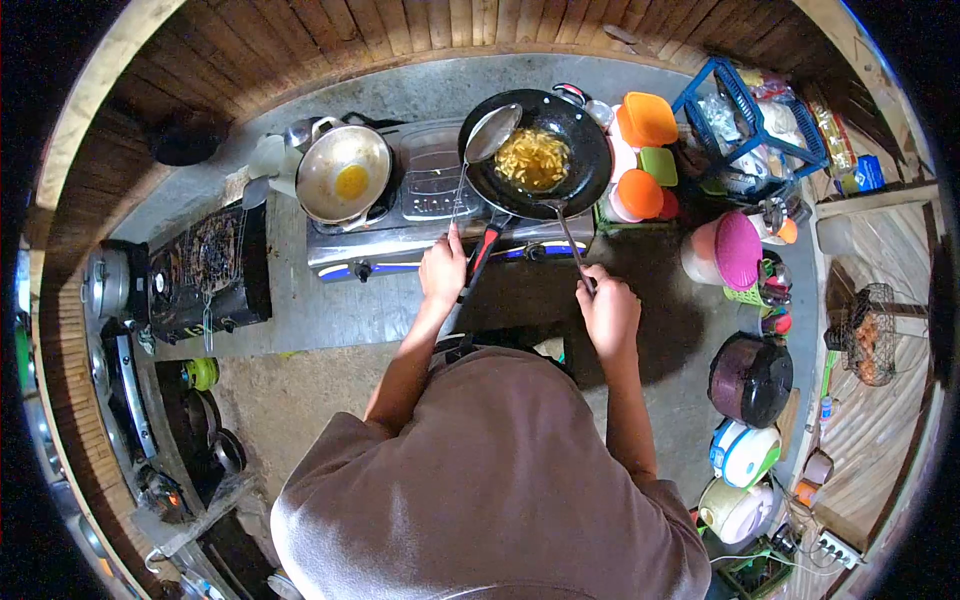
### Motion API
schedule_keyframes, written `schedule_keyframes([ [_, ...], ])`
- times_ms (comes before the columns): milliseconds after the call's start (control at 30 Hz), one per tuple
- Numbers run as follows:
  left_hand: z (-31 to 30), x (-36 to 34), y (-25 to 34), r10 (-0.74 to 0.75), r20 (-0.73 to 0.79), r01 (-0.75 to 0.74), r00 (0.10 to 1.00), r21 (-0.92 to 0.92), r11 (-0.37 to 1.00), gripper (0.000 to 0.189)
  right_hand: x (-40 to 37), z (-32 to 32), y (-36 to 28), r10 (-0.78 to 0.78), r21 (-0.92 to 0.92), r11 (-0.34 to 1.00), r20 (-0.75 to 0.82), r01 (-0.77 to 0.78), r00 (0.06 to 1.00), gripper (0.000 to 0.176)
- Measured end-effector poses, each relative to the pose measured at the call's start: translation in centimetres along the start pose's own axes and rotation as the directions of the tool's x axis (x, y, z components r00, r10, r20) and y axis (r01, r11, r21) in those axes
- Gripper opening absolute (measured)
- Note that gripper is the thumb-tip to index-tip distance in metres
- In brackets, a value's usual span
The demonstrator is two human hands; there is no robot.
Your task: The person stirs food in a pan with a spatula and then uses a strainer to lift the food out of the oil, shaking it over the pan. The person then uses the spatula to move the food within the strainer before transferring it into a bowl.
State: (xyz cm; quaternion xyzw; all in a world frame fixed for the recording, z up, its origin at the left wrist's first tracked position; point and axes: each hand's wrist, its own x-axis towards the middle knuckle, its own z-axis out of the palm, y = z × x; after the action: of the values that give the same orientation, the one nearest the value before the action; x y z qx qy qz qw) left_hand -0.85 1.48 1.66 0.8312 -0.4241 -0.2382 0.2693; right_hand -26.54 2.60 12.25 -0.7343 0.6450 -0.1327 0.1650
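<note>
My left hand (443, 268) is closed round the thin handle of a skimmer (494, 133), whose round bowl hangs over the left part of a black wok (592, 165). Yellowish pieces of food (533, 160) lie in bubbling oil at the wok's middle. In my right hand (610, 312) is the handle of a spatula (570, 237), its head reaching over the wok's near rim. The wok's black-and-red handle (484, 258) points toward me, just right of my left hand. Under the wok stands a two-burner gas stove (430, 180).
A pale two-handled pan (318, 170) with yellow liquid sits on the left burner. Orange-lidded containers (640, 193) and a blue basket (735, 100) stand to the right. A black grill stove (205, 270) is at far left. Pots, including a dark one (735, 385), line the right side.
</note>
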Motion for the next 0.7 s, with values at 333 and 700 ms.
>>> schedule_keyframes([
  [333, -0.8, 0.0, -1.3, -0.013, -0.032, 0.013, 0.999, 0.009, 1.0, 0.061, 2.1, 1.2, 0.5, -0.004, -0.127, 0.992, 0.025, 0.007, 1.0, 0.02],
  [700, -1.1, 1.1, -0.7, -0.022, -0.057, 0.022, 0.998, 0.01, 1.0, 0.065, 8.5, 4.8, 1.9, -0.086, -0.143, 0.987, -0.057, 0.077, 0.995, 0.022],
])
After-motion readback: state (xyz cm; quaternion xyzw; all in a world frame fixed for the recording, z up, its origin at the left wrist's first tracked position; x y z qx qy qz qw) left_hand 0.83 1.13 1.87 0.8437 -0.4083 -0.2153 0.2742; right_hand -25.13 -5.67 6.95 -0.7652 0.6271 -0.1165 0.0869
